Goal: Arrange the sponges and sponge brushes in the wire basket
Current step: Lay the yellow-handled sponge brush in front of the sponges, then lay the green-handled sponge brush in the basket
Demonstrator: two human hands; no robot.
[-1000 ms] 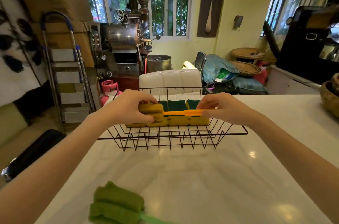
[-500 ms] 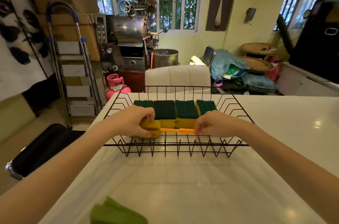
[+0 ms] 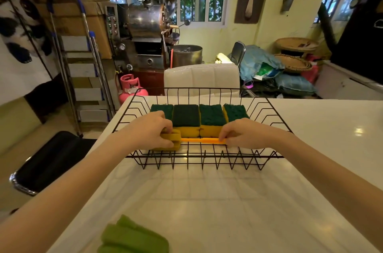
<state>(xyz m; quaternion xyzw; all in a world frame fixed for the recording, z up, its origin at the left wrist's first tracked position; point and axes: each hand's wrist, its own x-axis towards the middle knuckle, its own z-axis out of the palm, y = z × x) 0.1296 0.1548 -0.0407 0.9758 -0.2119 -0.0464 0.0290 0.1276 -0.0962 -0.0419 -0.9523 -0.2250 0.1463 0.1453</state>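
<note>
Both hands pinch the yellow sponge brush (image 3: 176,141): left hand (image 3: 152,130) closed on its foam head, right hand (image 3: 241,135) on the orange handle. It lies inside the wire basket (image 3: 199,156), just before four green-topped sponges (image 3: 199,120). A green sponge brush (image 3: 132,238) rests on the white counter (image 3: 228,201).

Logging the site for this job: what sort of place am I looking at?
Likely a home or small workshop that roasts coffee, with storage clutter. A metal drum roaster stands by the window, with a stepladder and a pink gas cylinder beside it. The work surface is a white table.
</note>
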